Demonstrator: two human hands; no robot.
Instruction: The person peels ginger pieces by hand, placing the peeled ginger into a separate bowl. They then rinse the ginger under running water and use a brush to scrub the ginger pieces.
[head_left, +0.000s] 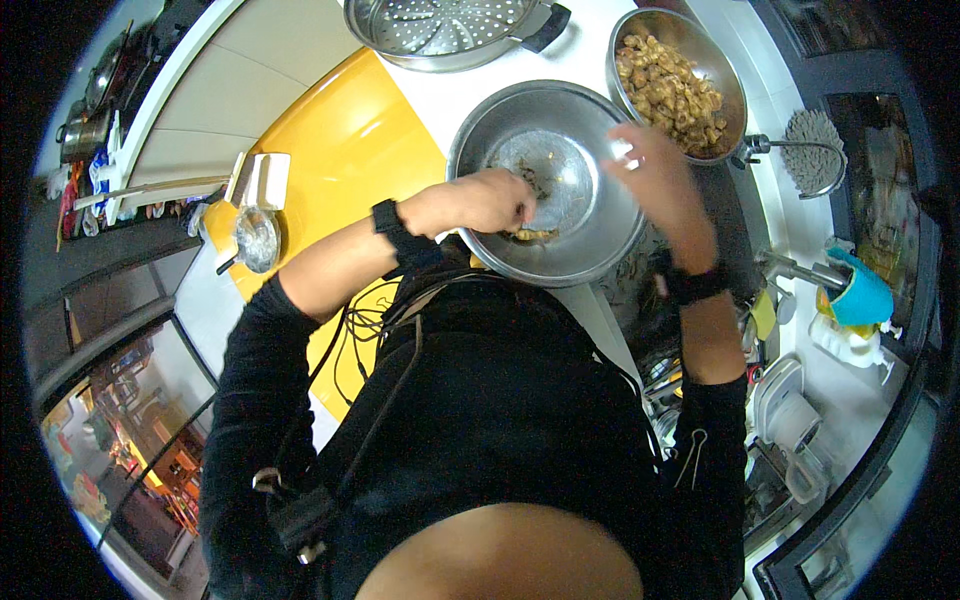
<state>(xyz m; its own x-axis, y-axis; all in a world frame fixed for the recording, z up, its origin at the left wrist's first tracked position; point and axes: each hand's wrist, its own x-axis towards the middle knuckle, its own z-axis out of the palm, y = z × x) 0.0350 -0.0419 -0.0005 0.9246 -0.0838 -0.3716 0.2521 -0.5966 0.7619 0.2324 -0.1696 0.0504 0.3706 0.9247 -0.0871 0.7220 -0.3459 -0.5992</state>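
A wide stainless steel bowl (615, 217) stands before me on the white worktop, with small brown scraps in its bottom. My left hand (484, 201) is over its near left side, fingers curled downward. Just below those fingertips lies a piece of what looks like ginger root (534, 235); whether they grip it is hidden. Blurred by motion, my right hand (656, 169) is at the bowl's right rim. A bright whitish patch shows at its fingertips, too blurred to name. Beyond it, a second metal bowl (733, 97) holds many knobbly brown roots (667, 90).
A perforated metal steamer (450, 26) with a black handle stands at the far side. A glossy yellow surface (360, 142) spreads leftward, with dark cables (360, 322) near my waist. To the right are a faucet (806, 268), a teal cloth (862, 289) and white dishes (784, 397).
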